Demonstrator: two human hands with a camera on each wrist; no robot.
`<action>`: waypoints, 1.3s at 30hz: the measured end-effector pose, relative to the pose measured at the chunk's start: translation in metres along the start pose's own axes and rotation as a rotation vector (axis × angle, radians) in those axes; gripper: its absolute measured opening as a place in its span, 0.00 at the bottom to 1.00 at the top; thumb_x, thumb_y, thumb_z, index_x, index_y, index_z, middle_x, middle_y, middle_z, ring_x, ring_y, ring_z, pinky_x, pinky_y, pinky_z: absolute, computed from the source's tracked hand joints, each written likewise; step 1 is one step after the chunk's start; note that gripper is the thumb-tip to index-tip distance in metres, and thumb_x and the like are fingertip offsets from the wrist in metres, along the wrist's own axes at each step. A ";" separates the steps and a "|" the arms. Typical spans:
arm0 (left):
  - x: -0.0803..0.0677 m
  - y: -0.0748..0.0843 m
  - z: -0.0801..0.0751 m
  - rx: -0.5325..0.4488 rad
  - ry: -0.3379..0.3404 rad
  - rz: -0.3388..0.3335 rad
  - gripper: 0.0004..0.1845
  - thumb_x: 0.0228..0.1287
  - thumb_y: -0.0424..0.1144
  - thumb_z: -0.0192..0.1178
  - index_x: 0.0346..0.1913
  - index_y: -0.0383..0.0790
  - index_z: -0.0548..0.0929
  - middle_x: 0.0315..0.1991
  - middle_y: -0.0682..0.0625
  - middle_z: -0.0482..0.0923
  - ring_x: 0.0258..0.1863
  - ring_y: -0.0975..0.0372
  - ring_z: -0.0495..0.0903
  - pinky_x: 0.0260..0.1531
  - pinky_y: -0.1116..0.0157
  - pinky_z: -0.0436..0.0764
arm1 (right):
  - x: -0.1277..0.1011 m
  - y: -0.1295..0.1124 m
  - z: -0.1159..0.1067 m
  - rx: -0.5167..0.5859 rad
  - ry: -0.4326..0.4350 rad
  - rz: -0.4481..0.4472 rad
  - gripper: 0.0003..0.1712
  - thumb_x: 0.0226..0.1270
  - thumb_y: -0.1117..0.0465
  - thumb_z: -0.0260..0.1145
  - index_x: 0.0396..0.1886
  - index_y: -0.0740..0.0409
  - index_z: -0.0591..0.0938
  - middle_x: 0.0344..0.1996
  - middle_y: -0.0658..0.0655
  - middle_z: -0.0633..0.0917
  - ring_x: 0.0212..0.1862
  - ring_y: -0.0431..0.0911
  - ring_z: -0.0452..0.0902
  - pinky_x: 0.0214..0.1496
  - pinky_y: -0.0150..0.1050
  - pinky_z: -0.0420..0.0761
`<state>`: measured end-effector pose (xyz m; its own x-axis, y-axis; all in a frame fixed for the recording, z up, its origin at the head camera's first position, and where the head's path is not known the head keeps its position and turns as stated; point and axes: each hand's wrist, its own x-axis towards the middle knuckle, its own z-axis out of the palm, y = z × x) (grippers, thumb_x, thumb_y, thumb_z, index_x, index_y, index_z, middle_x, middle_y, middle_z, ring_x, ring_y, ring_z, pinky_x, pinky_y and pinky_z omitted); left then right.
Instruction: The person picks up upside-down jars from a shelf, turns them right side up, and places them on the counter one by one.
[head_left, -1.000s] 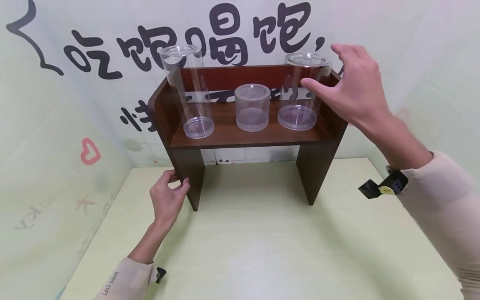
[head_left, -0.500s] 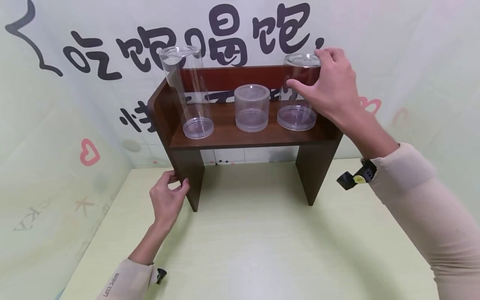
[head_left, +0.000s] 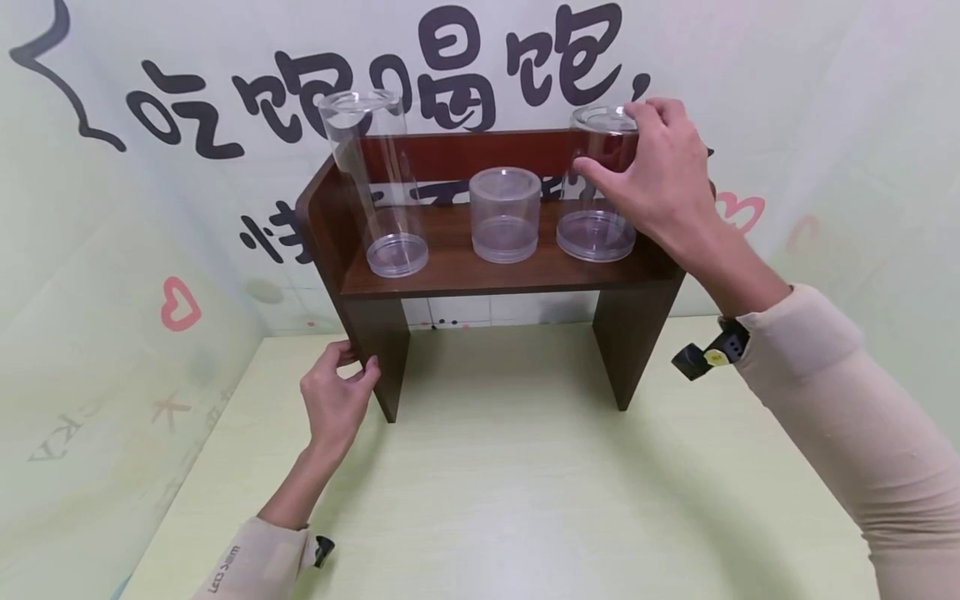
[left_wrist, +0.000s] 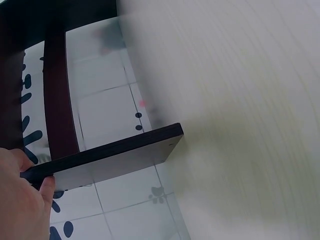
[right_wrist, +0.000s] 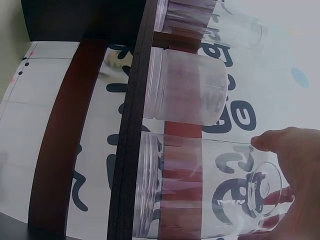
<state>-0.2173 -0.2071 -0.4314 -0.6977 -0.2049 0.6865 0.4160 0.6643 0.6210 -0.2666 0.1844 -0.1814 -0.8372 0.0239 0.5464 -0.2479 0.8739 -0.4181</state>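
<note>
A dark brown wooden shelf (head_left: pixel 450 279) carries three clear jars in a row. On the left is a tall narrow jar (head_left: pixel 386 192), in the middle a short jar (head_left: pixel 505 217), and on the right a wide jar (head_left: pixel 592 237). My right hand (head_left: pixel 667 179) grips the upper part of the wide jar, thumb at the front and fingers round the top rim; the jar's base stands on the shelf. My left hand (head_left: pixel 337 396) pinches the front edge of the shelf's left side panel (left_wrist: pixel 115 157), thumb and fingers on opposite faces in the left wrist view.
The shelf stands at the back of a pale wooden table (head_left: pixel 510 500). Close behind it hangs a printed backdrop (head_left: pixel 210 42) with large dark characters. A red-brown rail (head_left: pixel 465 154) runs along the shelf's back, behind the jars.
My right hand has moved left from beside the wide jar and taken hold of its top. My left hand, the shelf and the jars have stayed in place.
</note>
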 end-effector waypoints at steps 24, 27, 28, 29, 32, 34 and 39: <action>0.003 0.001 0.001 0.003 0.007 -0.007 0.13 0.57 0.28 0.74 0.44 0.26 0.85 0.38 0.33 0.90 0.37 0.41 0.91 0.38 0.88 0.70 | -0.060 0.004 -0.041 0.099 0.118 -0.143 0.44 0.63 0.48 0.79 0.73 0.64 0.77 0.74 0.66 0.72 0.72 0.65 0.71 0.75 0.61 0.70; 0.002 0.001 0.001 -0.006 0.022 -0.020 0.13 0.56 0.27 0.74 0.43 0.27 0.85 0.38 0.33 0.90 0.36 0.41 0.91 0.40 0.86 0.71 | -0.070 0.004 -0.047 0.111 0.125 -0.167 0.44 0.61 0.49 0.81 0.72 0.64 0.78 0.74 0.65 0.74 0.72 0.64 0.72 0.74 0.61 0.71; 0.002 0.000 0.001 -0.007 0.026 -0.023 0.13 0.56 0.27 0.74 0.43 0.27 0.85 0.38 0.33 0.90 0.36 0.41 0.91 0.41 0.85 0.71 | -0.073 0.004 -0.049 0.114 0.130 -0.176 0.44 0.60 0.49 0.82 0.72 0.64 0.78 0.74 0.65 0.74 0.71 0.63 0.72 0.73 0.61 0.72; 0.002 0.000 0.001 -0.009 0.029 -0.025 0.13 0.56 0.27 0.74 0.43 0.27 0.85 0.38 0.33 0.90 0.36 0.41 0.91 0.41 0.84 0.71 | -0.076 0.004 -0.050 0.116 0.137 -0.187 0.45 0.59 0.49 0.83 0.72 0.63 0.78 0.73 0.65 0.75 0.71 0.63 0.73 0.72 0.61 0.73; 0.002 0.000 0.002 -0.014 0.030 -0.026 0.13 0.56 0.27 0.74 0.43 0.26 0.85 0.38 0.33 0.90 0.36 0.41 0.91 0.41 0.83 0.72 | -0.086 0.006 -0.054 0.120 0.153 -0.215 0.44 0.56 0.51 0.85 0.71 0.63 0.80 0.72 0.64 0.76 0.69 0.62 0.75 0.66 0.61 0.76; 0.001 -0.001 0.002 -0.017 0.033 -0.026 0.13 0.56 0.27 0.74 0.43 0.26 0.85 0.38 0.33 0.90 0.36 0.41 0.91 0.41 0.81 0.72 | -0.093 0.007 -0.055 0.127 0.163 -0.237 0.44 0.55 0.53 0.85 0.70 0.63 0.80 0.72 0.64 0.77 0.69 0.61 0.75 0.66 0.61 0.77; 0.000 0.000 0.003 -0.022 0.035 -0.035 0.13 0.55 0.27 0.73 0.43 0.27 0.85 0.37 0.33 0.90 0.36 0.40 0.90 0.42 0.76 0.74 | -0.107 0.010 -0.056 0.141 0.190 -0.279 0.45 0.52 0.55 0.87 0.69 0.64 0.81 0.71 0.64 0.78 0.71 0.58 0.74 0.66 0.60 0.75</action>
<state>-0.2192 -0.2047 -0.4324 -0.6912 -0.2530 0.6770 0.4049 0.6403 0.6527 -0.1518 0.2182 -0.2037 -0.6256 -0.1052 0.7730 -0.5301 0.7843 -0.3223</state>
